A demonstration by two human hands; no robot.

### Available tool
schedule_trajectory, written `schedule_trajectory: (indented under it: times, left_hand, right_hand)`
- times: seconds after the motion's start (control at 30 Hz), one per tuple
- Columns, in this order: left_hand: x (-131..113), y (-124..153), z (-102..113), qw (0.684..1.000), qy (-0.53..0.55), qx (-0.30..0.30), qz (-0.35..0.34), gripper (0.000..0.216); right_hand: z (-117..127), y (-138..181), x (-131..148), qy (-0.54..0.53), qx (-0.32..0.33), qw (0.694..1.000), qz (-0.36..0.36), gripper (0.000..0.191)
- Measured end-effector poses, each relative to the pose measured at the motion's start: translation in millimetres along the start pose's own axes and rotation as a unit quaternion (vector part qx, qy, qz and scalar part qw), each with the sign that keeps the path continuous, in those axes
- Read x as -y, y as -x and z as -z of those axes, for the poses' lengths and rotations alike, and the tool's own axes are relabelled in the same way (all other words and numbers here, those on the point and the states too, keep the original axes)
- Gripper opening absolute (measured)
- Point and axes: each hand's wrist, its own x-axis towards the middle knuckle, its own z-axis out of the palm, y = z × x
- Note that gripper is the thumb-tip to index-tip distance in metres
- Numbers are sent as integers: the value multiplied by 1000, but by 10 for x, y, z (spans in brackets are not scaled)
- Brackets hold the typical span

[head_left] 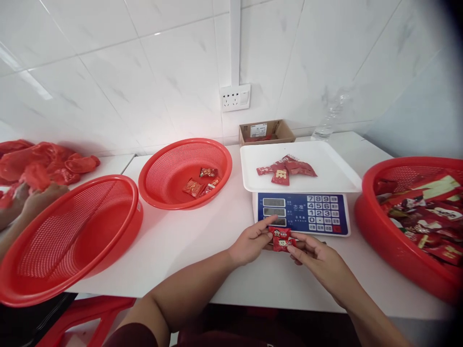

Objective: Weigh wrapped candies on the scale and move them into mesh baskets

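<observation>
My left hand (250,243) and my right hand (318,260) meet just in front of the scale (302,212), both pinched on small red candy packets (281,238). The scale's white tray (325,180) carries several red packets (285,169). At the far right a red basket (376,231) is heaped with wrapped candies (427,212). A red basket (159,178) behind my left hand holds three small packets (200,182).
An empty red basket (72,236) overhangs the table's front left edge. Another person's hands (25,200) work at red plastic bags (43,164) far left. A small cardboard box (265,131) and clear plastic (331,115) stand against the tiled wall under a socket (236,97).
</observation>
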Motion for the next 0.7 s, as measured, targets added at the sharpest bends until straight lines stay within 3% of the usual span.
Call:
schedule_trajectory:
  times: [0.17, 0.47, 0.7]
  left_hand:
    - [-12, -12, 7, 1000, 16, 6, 6, 65]
    - [-57, 14, -20, 999, 32, 6, 4, 48]
    - [-354, -43, -270, 997, 48, -20, -57, 42]
  right_hand:
    - [-3, 6, 34, 0, -4, 1000, -8, 56]
    - [-34, 11, 24, -3, -23, 1000, -2, 54]
    - [106, -24, 315, 14, -35, 998, 44, 50]
